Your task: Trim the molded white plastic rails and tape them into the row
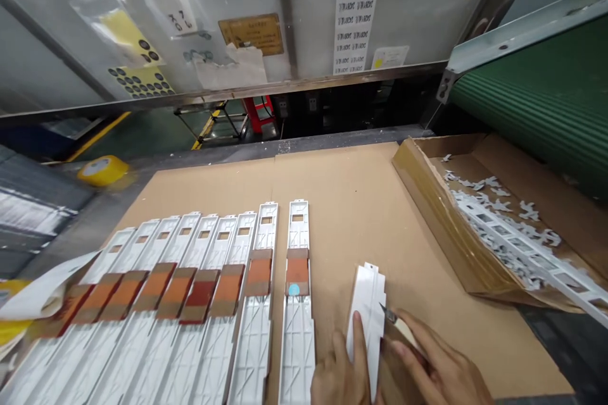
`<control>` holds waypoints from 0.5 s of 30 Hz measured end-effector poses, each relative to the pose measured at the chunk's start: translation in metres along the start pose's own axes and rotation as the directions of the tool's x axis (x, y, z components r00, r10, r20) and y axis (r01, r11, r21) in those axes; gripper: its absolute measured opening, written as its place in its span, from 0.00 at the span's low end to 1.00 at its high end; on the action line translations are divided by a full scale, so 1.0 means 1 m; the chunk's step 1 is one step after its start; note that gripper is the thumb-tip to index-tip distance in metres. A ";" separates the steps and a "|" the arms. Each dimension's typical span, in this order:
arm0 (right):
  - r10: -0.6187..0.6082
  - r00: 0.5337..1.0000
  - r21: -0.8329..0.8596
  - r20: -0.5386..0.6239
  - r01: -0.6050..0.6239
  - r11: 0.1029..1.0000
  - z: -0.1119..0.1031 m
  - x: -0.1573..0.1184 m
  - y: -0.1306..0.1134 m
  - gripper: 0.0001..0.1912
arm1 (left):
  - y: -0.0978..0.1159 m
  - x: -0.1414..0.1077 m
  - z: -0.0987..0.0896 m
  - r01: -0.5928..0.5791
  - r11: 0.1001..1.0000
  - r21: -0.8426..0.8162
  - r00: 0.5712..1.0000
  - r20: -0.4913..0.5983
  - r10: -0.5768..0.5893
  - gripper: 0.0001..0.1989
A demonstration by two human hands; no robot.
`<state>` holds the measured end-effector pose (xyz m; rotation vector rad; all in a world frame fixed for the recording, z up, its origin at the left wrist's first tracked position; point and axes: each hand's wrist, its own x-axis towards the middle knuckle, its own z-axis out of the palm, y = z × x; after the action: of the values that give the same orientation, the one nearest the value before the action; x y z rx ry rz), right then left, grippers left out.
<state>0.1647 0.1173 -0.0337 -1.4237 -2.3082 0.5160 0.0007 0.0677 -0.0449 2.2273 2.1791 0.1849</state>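
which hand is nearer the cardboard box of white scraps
Right. The right hand, holding a knife, is just short of the cardboard box's near left corner; the left hand is farther left, a finger on a white piece.

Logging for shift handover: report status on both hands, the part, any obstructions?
Left hand on white part. Right hand holding knife at the part's right edge. Open carton farther right, apart from both hands.

The left hand touches a white strip. The right hand holds a knife at its edge. Other strips lie leftward on cardboard.
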 end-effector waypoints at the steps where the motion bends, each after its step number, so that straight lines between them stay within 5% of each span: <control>1: 0.007 1.000 0.021 0.025 -0.007 1.000 0.003 0.003 -0.004 0.17 | 0.001 0.001 0.001 0.017 1.000 -0.005 1.000 0.018 -0.017 0.42; 7: 0.104 0.994 0.091 0.034 -0.107 0.990 0.010 0.007 -0.003 0.14 | 0.005 0.012 -0.004 -0.005 1.000 -0.025 0.994 0.111 0.008 0.48; 11: 0.222 0.974 0.154 0.052 -0.228 0.962 0.010 0.001 0.005 0.15 | 0.006 0.013 -0.008 0.105 0.992 -0.075 0.949 0.304 -0.077 0.48; 13: 0.309 0.950 0.177 0.049 -0.313 0.933 0.007 -0.003 0.008 0.17 | -0.002 0.012 -0.012 0.214 0.939 -0.268 0.906 0.413 -0.089 0.47; 15: 0.397 0.917 0.200 0.031 -0.395 0.897 0.003 -0.006 0.010 0.20 | -0.014 0.011 -0.017 0.324 0.717 -0.617 0.904 0.424 -0.044 0.44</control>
<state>0.1732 0.1158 -0.0415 -1.7919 -1.8894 0.8313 -0.0149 0.0776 -0.0288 1.4700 1.7176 0.4217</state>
